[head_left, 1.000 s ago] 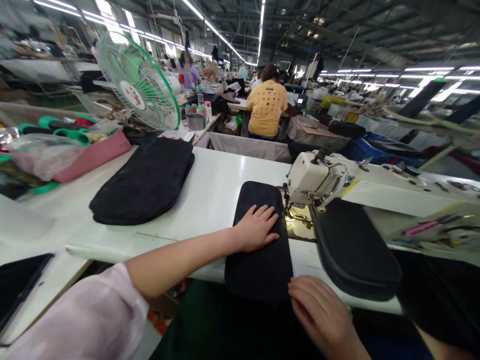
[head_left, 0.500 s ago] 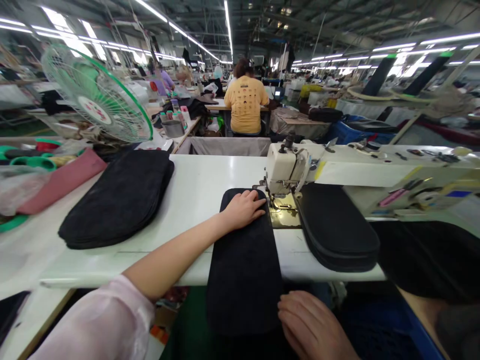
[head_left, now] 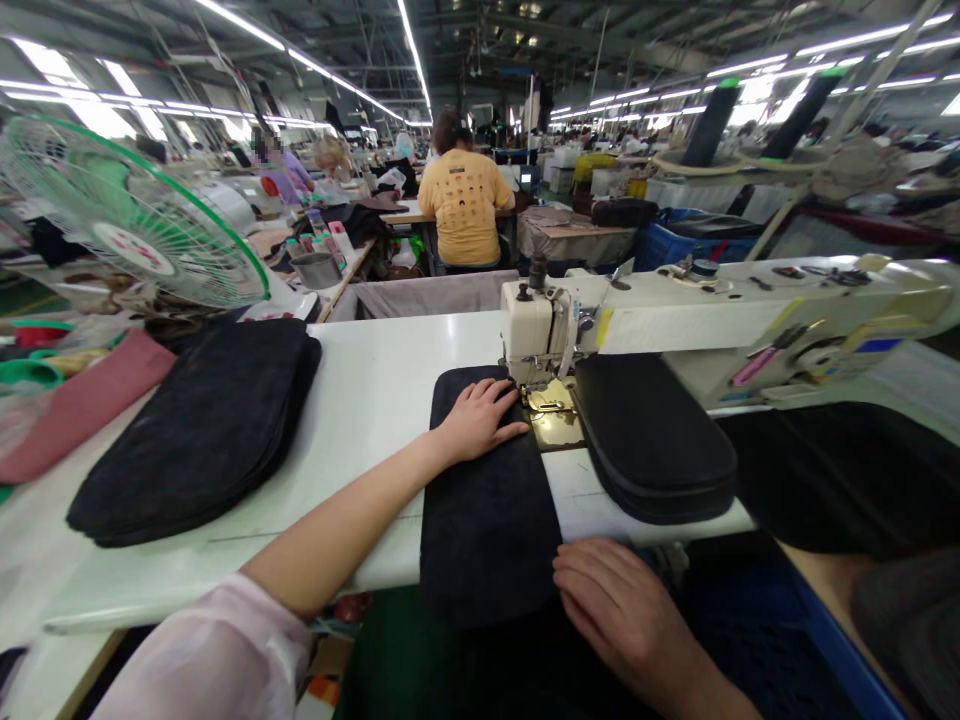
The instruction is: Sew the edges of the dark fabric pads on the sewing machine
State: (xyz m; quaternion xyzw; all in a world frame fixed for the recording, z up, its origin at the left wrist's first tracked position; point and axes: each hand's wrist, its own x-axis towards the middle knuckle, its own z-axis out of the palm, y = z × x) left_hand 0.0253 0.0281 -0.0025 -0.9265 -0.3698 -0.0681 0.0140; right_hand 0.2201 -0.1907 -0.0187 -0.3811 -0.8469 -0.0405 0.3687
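Note:
A long black fabric panel [head_left: 487,530] with rounded corners lies beside the sewing machine head [head_left: 536,325], its near end hanging past the table's front edge. My left hand [head_left: 478,420] rests flat on the panel's far part, fingers spread, close to the brass needle plate [head_left: 555,428]. At the near right edge of the panel, my right hand [head_left: 626,605] has its fingers together and closed on that edge; its thumb is hidden. The panel's right edge runs along the presser foot, and I cannot make out the needle.
Stacked black panels lie left [head_left: 202,430] and right of the needle [head_left: 652,440]. More black fabric [head_left: 847,470] sits farther right above a blue crate [head_left: 795,640]. A green-rimmed fan [head_left: 142,225] stands at left. A person in a yellow shirt [head_left: 465,205] sits ahead.
The view has turned slightly right. The panel's near end has shifted forward, with my right hand moving along it. My left hand stays on the panel, its fingers spread wider.

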